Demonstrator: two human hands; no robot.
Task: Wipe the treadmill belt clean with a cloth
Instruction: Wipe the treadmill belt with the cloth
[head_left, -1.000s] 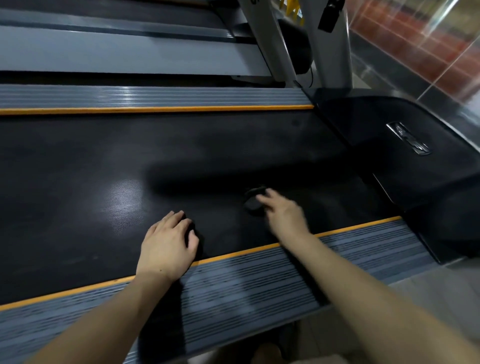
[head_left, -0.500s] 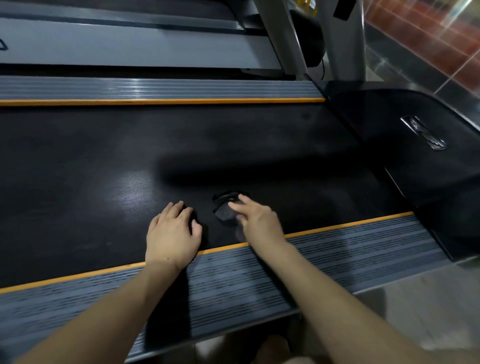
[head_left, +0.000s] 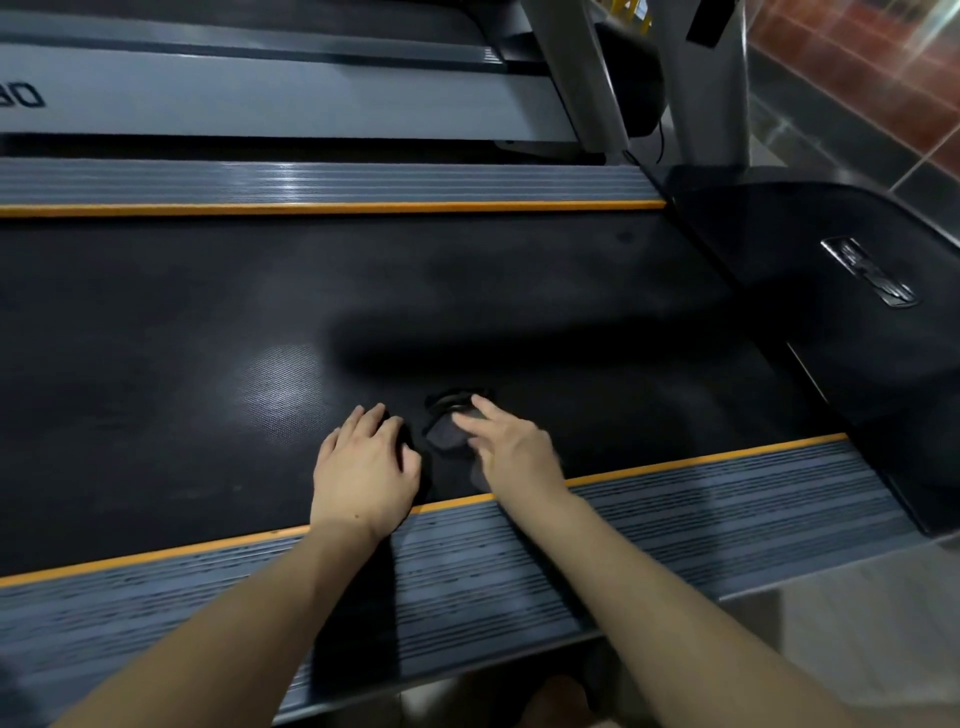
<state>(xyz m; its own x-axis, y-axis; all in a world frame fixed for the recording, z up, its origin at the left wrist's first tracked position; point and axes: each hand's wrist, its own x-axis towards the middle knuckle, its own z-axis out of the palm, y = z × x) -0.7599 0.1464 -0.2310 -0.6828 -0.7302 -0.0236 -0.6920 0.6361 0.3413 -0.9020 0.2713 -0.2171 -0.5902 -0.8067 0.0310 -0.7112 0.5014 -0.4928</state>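
Observation:
The black treadmill belt (head_left: 260, 322) runs across the view between two orange-edged side rails. A small dark cloth (head_left: 448, 423) lies on the belt near the near rail. My right hand (head_left: 511, 449) presses on the cloth with fingers stretched over it; part of the cloth is hidden beneath the palm. My left hand (head_left: 366, 467) rests flat on the belt just left of the cloth, fingers extended, holding nothing.
The near ribbed grey side rail (head_left: 675, 509) carries both my forearms. The far rail (head_left: 311, 182) lies beyond the belt. A black motor cover (head_left: 831, 322) closes the belt's right end, with grey uprights (head_left: 587, 78) behind. A tiled floor (head_left: 857, 623) shows at lower right.
My right hand has slid the cloth leftward along the belt, ending close beside my left hand. The left hand has stayed in place on the belt.

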